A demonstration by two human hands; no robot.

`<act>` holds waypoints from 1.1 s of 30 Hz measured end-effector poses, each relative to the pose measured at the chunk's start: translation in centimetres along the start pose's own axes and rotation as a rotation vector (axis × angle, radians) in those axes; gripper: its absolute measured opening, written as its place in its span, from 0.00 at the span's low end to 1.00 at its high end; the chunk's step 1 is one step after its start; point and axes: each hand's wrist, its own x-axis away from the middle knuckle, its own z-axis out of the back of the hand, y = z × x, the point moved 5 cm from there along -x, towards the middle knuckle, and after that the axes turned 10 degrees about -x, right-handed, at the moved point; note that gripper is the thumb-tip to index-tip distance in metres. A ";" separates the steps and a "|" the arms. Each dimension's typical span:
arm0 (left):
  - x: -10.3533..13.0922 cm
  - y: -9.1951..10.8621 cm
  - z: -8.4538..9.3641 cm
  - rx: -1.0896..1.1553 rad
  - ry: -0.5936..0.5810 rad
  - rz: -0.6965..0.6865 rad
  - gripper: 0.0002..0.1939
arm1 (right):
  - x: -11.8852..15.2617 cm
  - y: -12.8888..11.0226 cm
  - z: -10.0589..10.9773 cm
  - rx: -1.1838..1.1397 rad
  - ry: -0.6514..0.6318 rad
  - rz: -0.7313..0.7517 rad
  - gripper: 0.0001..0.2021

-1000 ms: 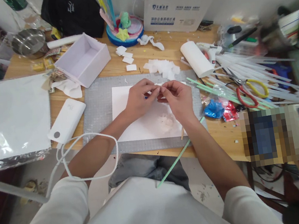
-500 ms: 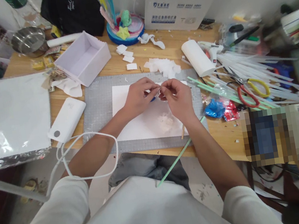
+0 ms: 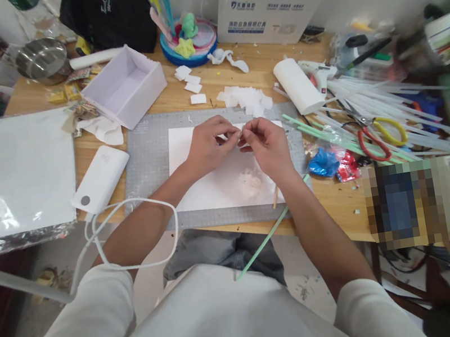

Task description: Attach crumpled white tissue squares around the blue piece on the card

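Over the white paper sheet (image 3: pixel 198 190), my left hand (image 3: pixel 211 145) and my right hand (image 3: pixel 266 145) meet at their fingertips. Both are pinched, and whatever is between the fingers is too small to make out. Below my right hand a pale beige patch (image 3: pixel 252 182) shows on the paper. A thin wooden stick (image 3: pixel 275 197) lies beside my right wrist. The sheet rests on a grey cutting mat (image 3: pixel 145 147). A green straw (image 3: pixel 263 245) sticks out past the table's front edge, under my right forearm.
At the left are a white power bank (image 3: pixel 101 179) with a looped cable and a lilac box (image 3: pixel 127 90). Scissors (image 3: pixel 365 123), many white straws (image 3: pixel 394 102) and a blue wrapper (image 3: pixel 323 163) lie at the right. A white roll (image 3: pixel 298 85) is behind the mat.
My fingers have shifted slightly at the pinch, and less of a small dark blue spot shows beneath my left fingertips. The rest looks the same.
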 end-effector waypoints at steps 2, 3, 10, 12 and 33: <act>0.0 0.1 0.0 -0.003 -0.007 0.007 0.05 | 0.0 0.0 0.1 -0.015 0.015 0.001 0.06; 0.0 0.1 0.0 -0.006 -0.007 0.005 0.05 | -0.1 0.0 0.1 -0.022 0.023 0.000 0.06; 0.2 -0.1 -0.1 -0.074 0.047 -0.146 0.06 | -0.1 -0.1 0.4 -0.024 0.049 -0.025 0.04; 0.3 -0.1 -0.1 -0.112 0.054 -0.187 0.06 | -0.1 -0.2 0.4 -0.010 0.052 -0.020 0.04; 0.1 -0.1 -0.4 -0.010 0.013 -0.024 0.05 | -0.2 0.1 0.3 -0.080 0.026 -0.082 0.06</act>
